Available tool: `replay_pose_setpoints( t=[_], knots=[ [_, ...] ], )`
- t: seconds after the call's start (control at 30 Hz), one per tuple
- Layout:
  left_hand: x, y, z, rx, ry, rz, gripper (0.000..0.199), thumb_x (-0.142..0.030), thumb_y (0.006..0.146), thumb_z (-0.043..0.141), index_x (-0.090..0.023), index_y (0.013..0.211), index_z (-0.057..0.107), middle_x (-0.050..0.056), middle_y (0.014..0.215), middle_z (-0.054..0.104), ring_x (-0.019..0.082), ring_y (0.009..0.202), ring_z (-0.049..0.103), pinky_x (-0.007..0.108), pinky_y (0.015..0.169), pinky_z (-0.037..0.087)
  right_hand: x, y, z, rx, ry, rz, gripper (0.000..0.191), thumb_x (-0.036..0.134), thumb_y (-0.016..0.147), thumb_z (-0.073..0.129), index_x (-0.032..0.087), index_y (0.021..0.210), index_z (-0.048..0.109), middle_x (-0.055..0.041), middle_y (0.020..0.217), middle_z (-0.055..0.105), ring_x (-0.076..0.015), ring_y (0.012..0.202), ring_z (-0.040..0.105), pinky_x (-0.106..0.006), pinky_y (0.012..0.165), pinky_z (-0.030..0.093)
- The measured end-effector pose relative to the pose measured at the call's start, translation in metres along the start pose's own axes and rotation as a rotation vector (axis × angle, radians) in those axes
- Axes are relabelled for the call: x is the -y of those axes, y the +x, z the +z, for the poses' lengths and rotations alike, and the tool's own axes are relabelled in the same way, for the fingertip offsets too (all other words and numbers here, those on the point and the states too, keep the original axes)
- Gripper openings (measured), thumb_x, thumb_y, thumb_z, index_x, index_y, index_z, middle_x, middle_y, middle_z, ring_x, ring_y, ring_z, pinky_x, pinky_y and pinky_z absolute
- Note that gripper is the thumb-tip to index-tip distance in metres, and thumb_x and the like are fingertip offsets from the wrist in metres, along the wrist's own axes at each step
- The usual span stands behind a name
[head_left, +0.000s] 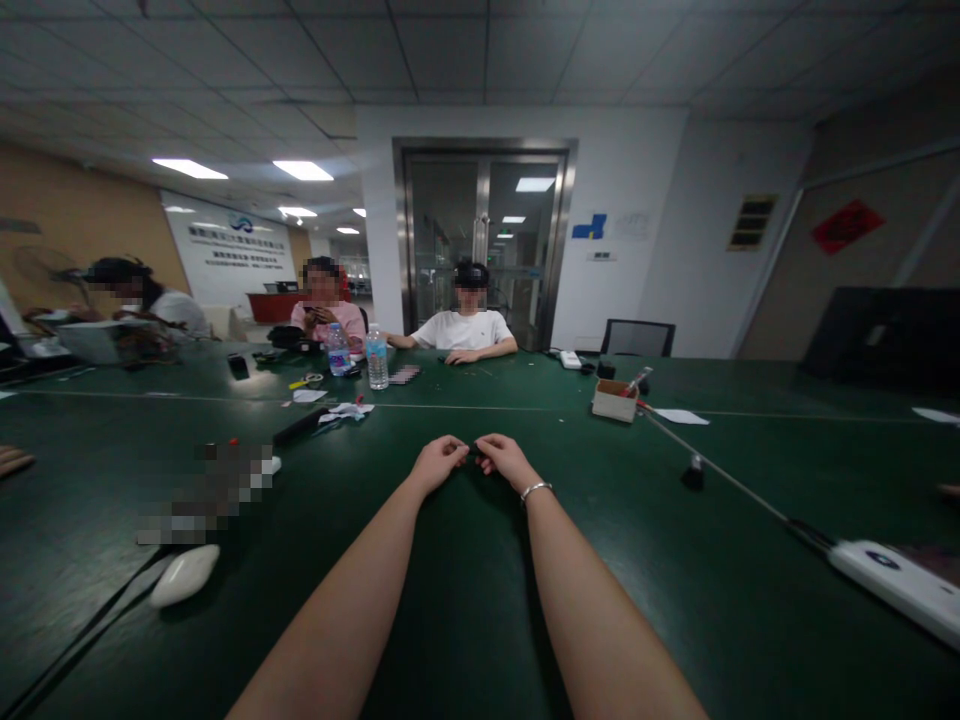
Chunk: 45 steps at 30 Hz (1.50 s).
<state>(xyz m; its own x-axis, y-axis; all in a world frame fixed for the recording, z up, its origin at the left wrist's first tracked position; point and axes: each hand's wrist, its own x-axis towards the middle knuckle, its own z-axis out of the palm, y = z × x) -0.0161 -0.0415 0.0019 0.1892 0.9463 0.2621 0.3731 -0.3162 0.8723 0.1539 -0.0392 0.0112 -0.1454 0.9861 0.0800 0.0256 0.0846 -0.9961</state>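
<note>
My left hand (pixel 441 464) and my right hand (pixel 507 462) meet just above the dark green table (pixel 480 600), their fingertips almost touching. Between the pinched fingers is a small dark thing (pixel 472 452), too small to name. Both hands are closed, thumbs pressed to the forefingers. A silver bracelet (pixel 536 490) circles my right wrist. How much of the dark thing lies inside either hand is hidden.
Two water bottles (pixel 377 358) stand beyond my left hand, near paper scraps (pixel 345 412). A small box (pixel 615 401) sits beyond my right hand. A cable runs to a white power strip (pixel 892 585). A white mouse (pixel 186 576) lies left. Several people sit around the table.
</note>
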Motion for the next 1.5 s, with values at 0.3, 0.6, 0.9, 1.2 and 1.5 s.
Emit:
replay_pose_setpoints(
  t=[0.3, 0.6, 0.9, 1.2, 1.5],
  knots=[
    [-0.006, -0.003, -0.002, 0.003, 0.119, 0.012, 0.042, -0.054, 0.077, 0.049, -0.016, 0.081, 0.066, 0.003, 0.072, 0.066, 0.016, 0.068, 0.059, 0.026, 0.066, 0.042, 0.001, -0.001, 0.001, -0.009, -0.006, 0.012, 0.005, 0.016, 0.084, 0.059, 0.011, 0.083, 0.06, 0.0016, 0.051, 0.059, -0.0061, 0.04, 0.052, -0.014, 0.039, 0.045],
    [-0.004, -0.002, -0.002, -0.028, 0.12, 0.021, 0.04, -0.052, 0.077, 0.051, -0.017, 0.086, 0.067, 0.003, 0.072, 0.065, 0.016, 0.066, 0.058, 0.026, 0.063, 0.042, 0.002, -0.001, 0.001, -0.001, -0.005, 0.008, 0.005, 0.016, 0.083, 0.06, 0.011, 0.083, 0.061, 0.0012, 0.051, 0.059, -0.0065, 0.041, 0.053, -0.014, 0.04, 0.045],
    [-0.001, -0.001, 0.0, -0.039, 0.079, 0.02, 0.035, -0.048, 0.075, 0.058, -0.018, 0.091, 0.064, 0.002, 0.071, 0.064, 0.015, 0.066, 0.059, 0.027, 0.066, 0.045, -0.003, 0.003, 0.0, -0.001, -0.026, -0.013, 0.006, 0.017, 0.084, 0.059, 0.011, 0.083, 0.062, 0.0009, 0.052, 0.06, -0.0064, 0.042, 0.054, -0.014, 0.04, 0.046],
    [0.002, 0.0, 0.0, -0.038, 0.064, 0.04, 0.031, -0.039, 0.074, 0.062, -0.017, 0.095, 0.065, 0.005, 0.083, 0.067, 0.016, 0.076, 0.062, 0.03, 0.074, 0.047, 0.0, 0.0, 0.0, -0.009, -0.014, -0.006, 0.005, 0.015, 0.084, 0.059, 0.011, 0.082, 0.061, 0.0011, 0.052, 0.059, -0.0063, 0.042, 0.054, -0.014, 0.04, 0.046],
    [0.0, -0.001, -0.001, -0.034, 0.039, 0.051, 0.027, -0.035, 0.074, 0.063, -0.017, 0.093, 0.065, 0.007, 0.094, 0.068, 0.019, 0.087, 0.062, 0.032, 0.083, 0.047, 0.0, 0.0, 0.0, -0.004, -0.008, -0.012, 0.004, 0.015, 0.083, 0.06, 0.011, 0.081, 0.061, 0.0011, 0.052, 0.06, -0.0062, 0.042, 0.053, -0.014, 0.04, 0.046]
  ],
)
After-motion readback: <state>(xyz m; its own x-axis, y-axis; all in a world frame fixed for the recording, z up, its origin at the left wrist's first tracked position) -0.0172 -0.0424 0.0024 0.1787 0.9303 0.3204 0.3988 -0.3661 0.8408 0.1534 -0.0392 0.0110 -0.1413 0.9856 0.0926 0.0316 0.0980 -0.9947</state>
